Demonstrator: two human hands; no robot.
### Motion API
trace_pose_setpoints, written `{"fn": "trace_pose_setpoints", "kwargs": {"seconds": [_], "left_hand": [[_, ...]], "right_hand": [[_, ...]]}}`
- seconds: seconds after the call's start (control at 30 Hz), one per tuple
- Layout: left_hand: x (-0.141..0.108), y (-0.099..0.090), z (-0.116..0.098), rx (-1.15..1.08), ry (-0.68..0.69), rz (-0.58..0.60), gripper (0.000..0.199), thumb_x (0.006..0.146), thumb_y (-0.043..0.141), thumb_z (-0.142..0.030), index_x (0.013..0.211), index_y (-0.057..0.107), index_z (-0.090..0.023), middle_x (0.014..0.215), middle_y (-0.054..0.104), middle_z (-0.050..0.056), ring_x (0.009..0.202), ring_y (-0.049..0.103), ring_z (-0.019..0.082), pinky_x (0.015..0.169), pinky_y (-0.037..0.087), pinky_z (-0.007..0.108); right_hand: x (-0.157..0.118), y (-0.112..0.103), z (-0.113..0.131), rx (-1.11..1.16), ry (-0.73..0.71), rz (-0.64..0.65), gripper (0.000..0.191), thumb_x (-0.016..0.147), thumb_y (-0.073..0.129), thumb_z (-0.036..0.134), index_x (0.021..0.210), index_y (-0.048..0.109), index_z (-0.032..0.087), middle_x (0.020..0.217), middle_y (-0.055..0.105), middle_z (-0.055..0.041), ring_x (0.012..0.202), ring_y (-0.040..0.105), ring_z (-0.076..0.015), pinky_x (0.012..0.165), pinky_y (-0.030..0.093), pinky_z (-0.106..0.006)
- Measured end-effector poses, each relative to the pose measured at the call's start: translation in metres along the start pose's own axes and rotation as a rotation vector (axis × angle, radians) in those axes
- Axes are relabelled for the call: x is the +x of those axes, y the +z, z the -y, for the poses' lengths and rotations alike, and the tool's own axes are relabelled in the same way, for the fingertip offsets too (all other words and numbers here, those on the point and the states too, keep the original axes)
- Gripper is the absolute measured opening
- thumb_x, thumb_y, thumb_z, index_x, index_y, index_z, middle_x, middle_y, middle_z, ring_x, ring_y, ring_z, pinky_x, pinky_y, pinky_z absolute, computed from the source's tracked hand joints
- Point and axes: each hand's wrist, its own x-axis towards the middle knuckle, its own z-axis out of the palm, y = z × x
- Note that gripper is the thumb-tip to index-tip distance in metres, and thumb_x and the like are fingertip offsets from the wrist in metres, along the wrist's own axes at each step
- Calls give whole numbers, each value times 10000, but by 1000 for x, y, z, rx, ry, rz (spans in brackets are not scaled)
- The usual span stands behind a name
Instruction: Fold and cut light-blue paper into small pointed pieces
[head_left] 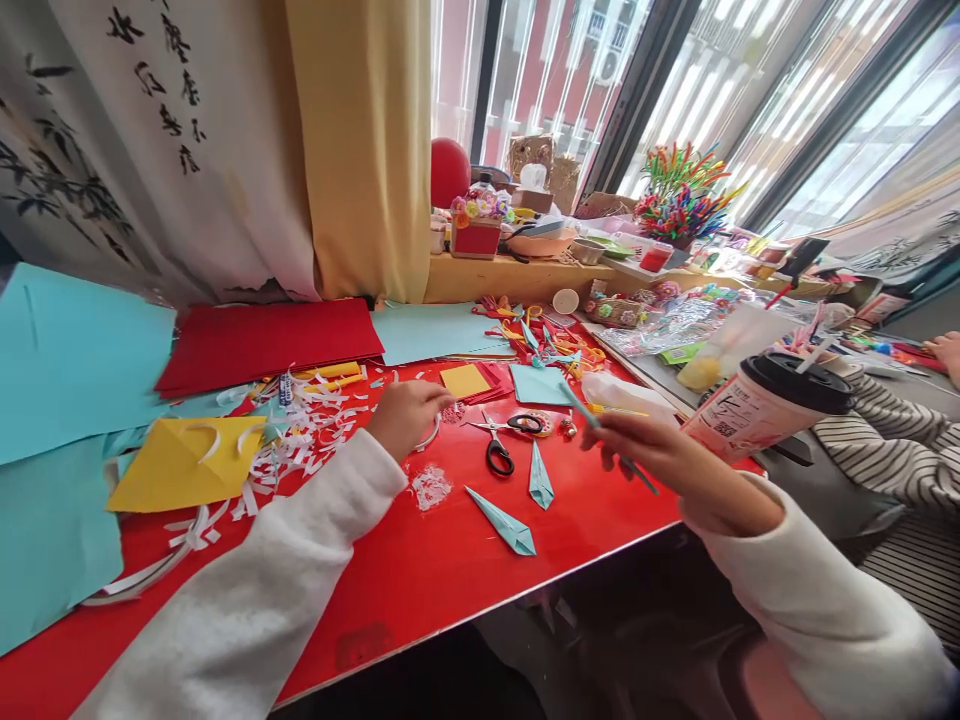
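Note:
My right hand (641, 448) is closed around a narrow folded strip of light blue paper (577, 405), held above the table's right side. My left hand (409, 415) hovers left of a small stack of yellow paper squares (465, 380), its fingers drawn together; whatever they may hold is hidden. Black-handled scissors (495, 440) lie partly spread between my hands. Nearer the front edge rest two pointed light blue folded paper pieces, one a folded paper (504, 525) and the other a shorter folded paper (540, 478). A light blue paper square (538, 385) lies behind them.
White paper shreds (307, 440), a yellow sheet (187, 465) and large light blue sheets (67, 360) cover the left. Red sheets (270, 345) lie behind. A lidded drink cup (765, 405) stands beside my right hand. Another person's striped sleeve (862, 450) is at the right.

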Motion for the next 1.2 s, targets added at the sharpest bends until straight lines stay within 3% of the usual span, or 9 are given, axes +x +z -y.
{"fn": "trace_pose_setpoints", "kwargs": {"seconds": [0.17, 0.3, 0.43, 0.53, 0.73, 0.83, 0.93, 1.1, 1.2], "left_hand": [[14, 64, -19, 277, 461, 514, 359, 742, 514, -102, 1035, 629, -274, 1012, 576, 69, 965, 458, 224, 807, 393, 347], [22, 100, -30, 233, 544, 628, 323, 710, 550, -75, 966, 655, -240, 1116, 545, 63, 1047, 404, 232, 871, 364, 345], [27, 95, -30, 180, 536, 635, 127, 689, 604, -128, 796, 663, -166, 972, 612, 63, 1003, 464, 211, 860, 380, 304], [26, 74, -28, 135, 502, 625, 157, 740, 560, -165, 875, 638, -181, 819, 642, 20, 772, 554, 136, 701, 432, 230], [5, 29, -5, -85, 505, 306, 242, 822, 466, -291, 981, 649, -281, 871, 644, 41, 793, 570, 147, 735, 436, 255], [-8, 14, 9, -78, 461, 156, 265, 840, 430, -278, 1001, 639, -306, 906, 649, 45, 868, 552, 160, 820, 423, 304], [-17, -3, 16, -115, 388, 33, 261, 823, 454, -266, 1006, 639, -282, 972, 639, 56, 959, 535, 177, 900, 393, 342], [-22, -35, 22, -589, -43, -372, 625, 725, 583, -272, 1298, 335, -300, 1345, 380, 51, 1226, 361, 201, 939, 386, 317], [-25, -39, 31, -808, -310, -302, 499, 686, 612, -342, 1147, 518, -175, 1167, 542, 113, 1056, 523, 217, 805, 460, 297]], "right_hand": [[-30, -2, -44, 215, 180, -204, 489, 749, 520, 484, 1160, 473, 223, 744, 501, -9, 527, 414, -76, 444, 336, -209], [-44, 18, -54, 231, 265, -134, 483, 750, 532, 474, 1152, 506, 207, 779, 499, -20, 611, 429, -90, 486, 333, -204], [-48, 23, -56, 341, 228, -131, 414, 768, 512, 478, 1030, 571, 163, 641, 395, 16, 538, 346, -67, 439, 253, -193], [-47, 21, -55, 441, 204, -220, 364, 764, 533, 455, 982, 569, 166, 645, 394, 18, 522, 327, -57, 427, 217, -193], [-14, 39, -24, 538, 165, -142, 353, 756, 531, 463, 905, 560, 145, 814, 557, -47, 439, 267, -22, 384, 141, -206], [20, 54, 1, 495, 113, 84, 404, 715, 582, 437, 967, 588, 121, 566, 469, 28, 402, 246, -26, 389, 151, -213], [56, 66, 23, 467, 28, 168, 329, 653, 643, 363, 859, 620, 106, 491, 392, 62, 406, 240, -25, 396, 147, -208], [96, 89, 51, 482, -90, 127, 232, 638, 650, 316, 731, 585, 114, 506, 397, 62, 416, 277, -24, 403, 179, -203], [106, 108, 57, 567, -143, 105, 280, 649, 637, 347, 812, 560, 132, 507, 388, 76, 399, 273, -26, 391, 190, -200]]}}
